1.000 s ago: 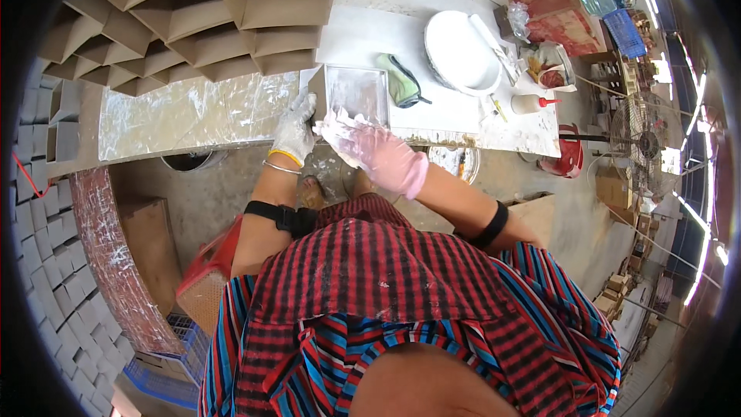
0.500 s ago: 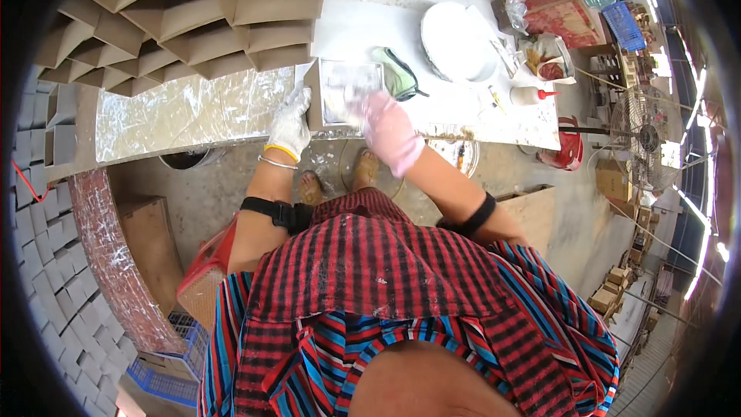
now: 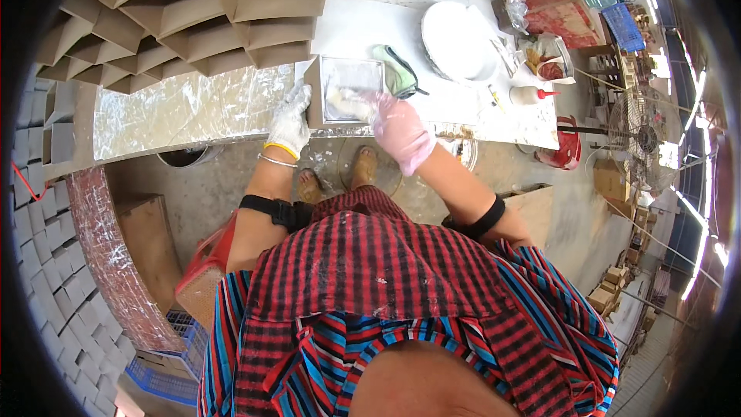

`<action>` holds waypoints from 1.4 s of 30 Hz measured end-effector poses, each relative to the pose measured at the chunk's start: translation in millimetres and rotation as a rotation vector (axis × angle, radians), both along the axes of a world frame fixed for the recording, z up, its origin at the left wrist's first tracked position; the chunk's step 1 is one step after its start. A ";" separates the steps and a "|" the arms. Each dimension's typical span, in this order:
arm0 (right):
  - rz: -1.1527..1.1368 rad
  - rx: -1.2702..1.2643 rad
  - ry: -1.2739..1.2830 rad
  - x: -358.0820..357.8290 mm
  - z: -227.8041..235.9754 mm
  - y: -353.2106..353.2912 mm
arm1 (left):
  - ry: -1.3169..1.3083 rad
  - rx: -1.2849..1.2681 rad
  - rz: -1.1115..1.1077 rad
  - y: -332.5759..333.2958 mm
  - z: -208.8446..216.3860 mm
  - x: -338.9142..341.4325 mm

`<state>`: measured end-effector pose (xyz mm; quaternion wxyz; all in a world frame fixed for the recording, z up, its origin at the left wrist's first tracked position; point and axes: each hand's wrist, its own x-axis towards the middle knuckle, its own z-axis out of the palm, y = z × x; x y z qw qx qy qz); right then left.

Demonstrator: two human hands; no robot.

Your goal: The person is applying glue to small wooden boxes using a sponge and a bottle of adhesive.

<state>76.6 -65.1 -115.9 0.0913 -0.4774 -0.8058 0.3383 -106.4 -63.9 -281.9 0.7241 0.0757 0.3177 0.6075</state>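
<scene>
My left hand (image 3: 289, 125), in a white knitted glove with a yellow cuff, rests against the left outer wall of a small greyish-brown open box (image 3: 314, 100). Its fingers are stretched out along that wall. A pink glove covers my right hand (image 3: 403, 133), which is closed at the box's right side. From its fingers a pale, brush-like thing (image 3: 346, 102) reaches over the whitish inside of the box; motion blurs it and the fingertips. Just behind the box lies a green cloth item with dark edging (image 3: 397, 73).
Stacked brown open boxes (image 3: 282, 1) rise at the worktable's far left. On the white-smeared table (image 3: 193, 112) stand a round white-topped tub (image 3: 457, 38) and a white bottle with a red tip (image 3: 529, 95). A fan (image 3: 644, 137) stands right; a red basket (image 3: 202, 274) stands low at left.
My right hand has moved slightly right and toward me, with the pale thing now showing more clearly over the box. My left hand and the box stay nearly in place.
</scene>
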 end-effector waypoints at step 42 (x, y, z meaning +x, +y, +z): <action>-0.021 0.495 -0.339 51.6 -26.6 62.8 | 0.207 -0.036 -0.021 -0.8 45.6 19.0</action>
